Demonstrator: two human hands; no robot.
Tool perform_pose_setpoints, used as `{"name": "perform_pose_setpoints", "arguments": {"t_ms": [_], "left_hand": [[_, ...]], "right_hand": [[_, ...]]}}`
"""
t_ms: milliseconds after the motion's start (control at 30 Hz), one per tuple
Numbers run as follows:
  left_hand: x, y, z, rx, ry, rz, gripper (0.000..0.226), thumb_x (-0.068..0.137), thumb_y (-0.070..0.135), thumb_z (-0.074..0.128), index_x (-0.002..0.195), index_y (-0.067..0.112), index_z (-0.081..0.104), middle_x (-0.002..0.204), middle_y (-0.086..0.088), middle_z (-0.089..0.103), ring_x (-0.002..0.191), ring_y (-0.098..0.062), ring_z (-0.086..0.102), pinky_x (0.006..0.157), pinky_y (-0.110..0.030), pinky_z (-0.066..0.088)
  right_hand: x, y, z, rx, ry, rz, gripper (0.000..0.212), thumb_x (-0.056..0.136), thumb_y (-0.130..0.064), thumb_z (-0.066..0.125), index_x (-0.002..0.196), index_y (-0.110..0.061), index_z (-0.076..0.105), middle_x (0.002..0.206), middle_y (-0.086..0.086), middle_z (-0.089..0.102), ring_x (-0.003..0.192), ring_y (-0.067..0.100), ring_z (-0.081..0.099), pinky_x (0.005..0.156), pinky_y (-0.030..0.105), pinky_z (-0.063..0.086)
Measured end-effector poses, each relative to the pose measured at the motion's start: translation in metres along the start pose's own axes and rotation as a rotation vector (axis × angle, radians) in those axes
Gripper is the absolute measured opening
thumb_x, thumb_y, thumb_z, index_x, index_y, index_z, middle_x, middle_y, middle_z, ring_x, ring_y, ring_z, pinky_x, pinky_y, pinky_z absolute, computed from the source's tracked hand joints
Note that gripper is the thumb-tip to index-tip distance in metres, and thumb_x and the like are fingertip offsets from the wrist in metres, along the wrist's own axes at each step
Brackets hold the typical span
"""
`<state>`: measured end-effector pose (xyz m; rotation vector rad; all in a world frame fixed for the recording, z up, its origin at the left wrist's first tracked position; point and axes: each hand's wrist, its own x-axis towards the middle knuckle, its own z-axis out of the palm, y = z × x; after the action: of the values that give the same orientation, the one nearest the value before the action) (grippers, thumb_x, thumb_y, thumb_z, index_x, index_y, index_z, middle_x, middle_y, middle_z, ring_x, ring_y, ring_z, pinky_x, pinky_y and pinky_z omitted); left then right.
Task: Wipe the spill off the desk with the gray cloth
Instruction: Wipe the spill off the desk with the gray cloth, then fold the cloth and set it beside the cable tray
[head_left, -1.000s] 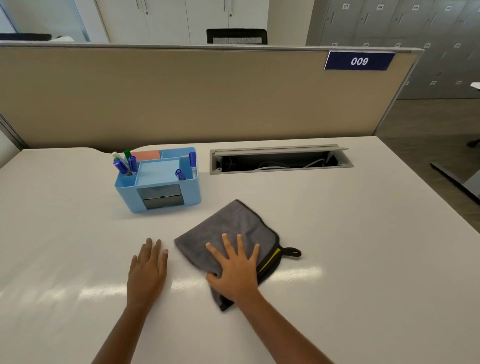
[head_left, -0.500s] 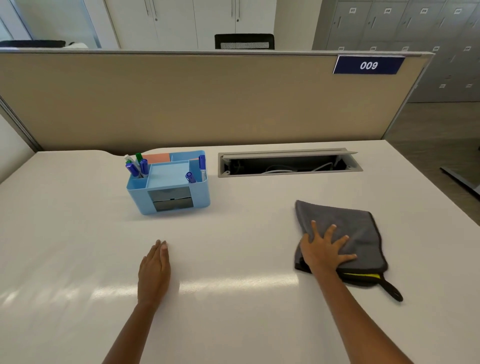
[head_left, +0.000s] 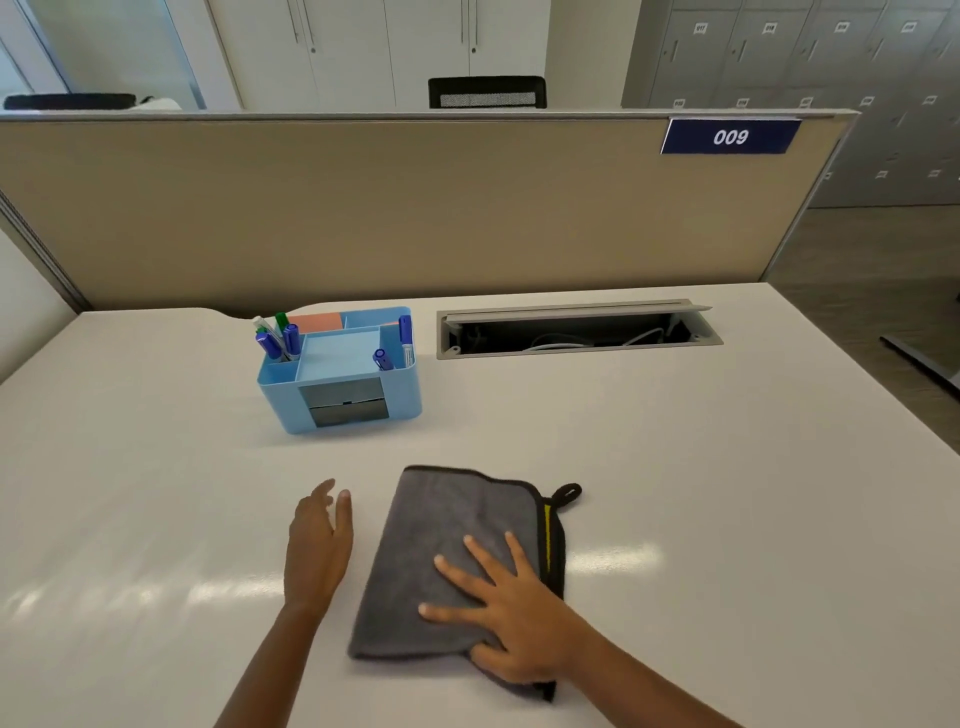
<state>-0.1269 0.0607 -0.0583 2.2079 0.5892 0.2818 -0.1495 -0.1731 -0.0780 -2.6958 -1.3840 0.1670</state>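
A folded gray cloth (head_left: 447, 525) with a black edge, a yellow tag and a hanging loop lies on the white desk (head_left: 727, 493), near the front middle. My right hand (head_left: 509, 618) presses flat on the cloth's near right part, fingers spread, thumb at its near edge. Just left of the cloth, my left hand (head_left: 317, 551) rests flat on the bare desk and holds nothing. I can make out no spill on the glossy desk surface.
A blue desk organiser (head_left: 337, 395) with pens stands behind the left hand. An open cable slot (head_left: 571, 332) is set into the desk at the back. A beige partition (head_left: 415, 208) closes the far edge. The desk's right edge drops to the floor.
My right hand slid the cloth far out to the right, then back left to the middle beside my left hand. The left hand stayed in place.
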Motion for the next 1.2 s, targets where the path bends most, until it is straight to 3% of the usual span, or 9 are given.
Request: {"name": "perform_pose_setpoints", "arguments": {"t_ms": [133,267,400,467,633,733,833,900,1200], "left_hand": [[-0.014,0.010,0.004,0.127,-0.090,-0.039,0.034,0.094,0.028,0.042,0.113,0.004,0.057,0.114,-0.022,0.061,0.100,-0.033,0.059,0.088,-0.040,0.046],[-0.031,0.019,0.011,0.292,-0.295,-0.057,0.034,0.090,0.045,0.045,0.095,0.014,0.059,0.106,-0.009,0.066,0.092,-0.023,0.060,0.083,-0.031,0.046],[-0.043,0.026,0.017,0.359,-0.418,-0.042,0.025,0.083,0.043,0.058,0.087,0.022,0.044,0.092,0.000,0.057,0.081,-0.013,0.051,0.075,-0.028,0.046],[-0.046,0.032,0.020,0.324,-0.428,0.008,0.018,0.085,0.032,0.058,0.095,0.020,0.049,0.102,-0.005,0.062,0.083,-0.013,0.051,0.077,-0.026,0.045],[-0.047,0.046,0.016,0.164,-0.353,0.231,0.018,0.088,0.018,0.055,0.106,0.015,0.056,0.114,-0.008,0.057,0.092,-0.016,0.053,0.080,-0.021,0.042],[-0.047,0.052,0.012,0.114,-0.282,0.335,0.015,0.090,0.017,0.051,0.103,0.018,0.057,0.112,-0.003,0.058,0.091,-0.011,0.050,0.081,-0.019,0.040],[-0.050,0.056,0.012,0.057,-0.253,0.345,0.016,0.091,0.015,0.049,0.104,0.018,0.057,0.112,-0.002,0.059,0.088,-0.009,0.049,0.080,-0.015,0.037],[-0.054,0.057,0.014,0.011,-0.238,0.348,0.016,0.091,0.016,0.050,0.105,0.019,0.056,0.112,-0.002,0.061,0.087,-0.009,0.050,0.079,-0.012,0.035],[-0.056,0.042,0.006,-0.185,-0.242,0.085,0.045,0.083,0.030,0.063,0.121,0.013,0.047,0.123,-0.014,0.059,0.104,-0.026,0.057,0.095,-0.045,0.048]], "right_hand": [[-0.045,0.005,-0.005,-0.128,0.002,-0.019,0.051,0.088,-0.055,0.032,0.138,-0.049,0.025,0.152,-0.010,0.030,0.140,0.022,0.018,0.107,0.052,-0.001],[-0.052,0.008,-0.016,0.360,0.070,0.107,0.050,0.086,-0.063,0.035,0.132,-0.045,0.041,0.149,-0.017,0.032,0.142,0.001,0.010,0.121,0.038,-0.006],[-0.021,0.018,-0.037,0.442,0.366,0.292,0.036,0.092,-0.028,0.051,0.127,-0.023,0.056,0.133,-0.001,0.056,0.130,0.009,0.041,0.115,0.034,0.027],[0.002,0.027,-0.051,0.460,0.389,0.377,0.041,0.094,-0.021,0.048,0.135,-0.017,0.045,0.138,0.003,0.052,0.130,0.016,0.042,0.113,0.031,0.029],[0.037,0.049,-0.064,0.657,0.071,0.553,0.072,0.089,-0.032,0.057,0.147,-0.019,0.017,0.151,0.006,0.034,0.139,0.023,0.030,0.120,0.044,0.015],[0.037,0.060,-0.067,0.744,0.140,0.588,0.050,0.082,-0.028,0.067,0.126,-0.010,0.050,0.125,0.012,0.057,0.112,0.023,0.053,0.094,0.029,0.045],[0.026,0.068,-0.072,0.816,0.220,0.566,0.015,0.077,-0.024,0.073,0.085,-0.017,0.063,0.086,-0.001,0.054,0.085,0.018,0.054,0.066,0.016,0.039],[0.017,0.069,-0.075,0.854,0.266,0.518,0.020,0.077,-0.021,0.073,0.070,-0.029,0.056,0.078,-0.009,0.049,0.080,0.015,0.053,0.066,0.015,0.038],[-0.007,0.062,-0.084,0.777,0.549,0.419,0.023,0.087,-0.019,0.062,0.078,-0.038,0.053,0.074,-0.018,0.061,0.074,0.004,0.061,0.066,0.007,0.049]]}}
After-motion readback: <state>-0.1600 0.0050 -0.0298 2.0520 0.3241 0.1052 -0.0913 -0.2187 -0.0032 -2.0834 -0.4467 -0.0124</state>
